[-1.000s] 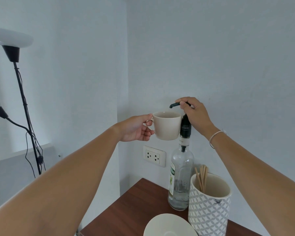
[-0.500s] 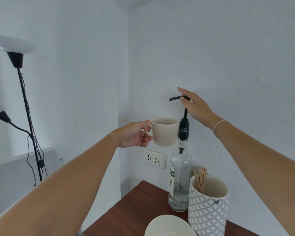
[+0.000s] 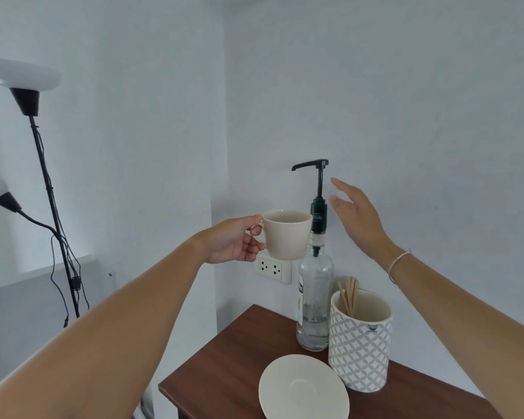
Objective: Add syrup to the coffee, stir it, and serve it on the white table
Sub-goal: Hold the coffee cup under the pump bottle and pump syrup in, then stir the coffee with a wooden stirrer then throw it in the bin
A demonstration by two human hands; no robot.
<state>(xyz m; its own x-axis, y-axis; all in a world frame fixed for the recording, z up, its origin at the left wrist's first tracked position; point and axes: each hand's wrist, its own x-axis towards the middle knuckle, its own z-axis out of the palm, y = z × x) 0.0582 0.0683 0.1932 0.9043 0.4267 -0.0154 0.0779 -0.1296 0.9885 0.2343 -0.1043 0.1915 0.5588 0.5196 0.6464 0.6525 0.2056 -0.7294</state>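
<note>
Left hand (image 3: 233,241) grips a cream cup (image 3: 286,234) by its handle, fingers curled closed around it, and holds the cup in the air just beside a clear syrup bottle (image 3: 314,300). In this single head-camera view, the cup sits below the black pump spout (image 3: 310,164), which stands fully raised on its stem. Whether the cup touches the bottle's neck cannot be told, and its contents are hidden by the rim.

Right hand (image 3: 359,220) is open, fingers spread and empty, in the air to the right of the pump stem and touching nothing. A thin bracelet circles that wrist.

The bottle stands near the back edge of a dark wooden tabletop (image 3: 233,367), with only a little clear liquid at its bottom. Just beside it on the right stands a patterned white holder (image 3: 359,349) with wooden stir sticks (image 3: 349,293) leaning inside. An empty cream saucer (image 3: 303,388) lies near the front edge. A wall socket (image 3: 273,269) is behind the cup, and a black floor lamp (image 3: 47,189) stands at far left.

With the pump up and the right hand off it, the syrup step looks finished or paused, though no syrup can be seen. Stirring seems not yet begun, since every stick is in the holder. Serving is also left: no white table is in view.
</note>
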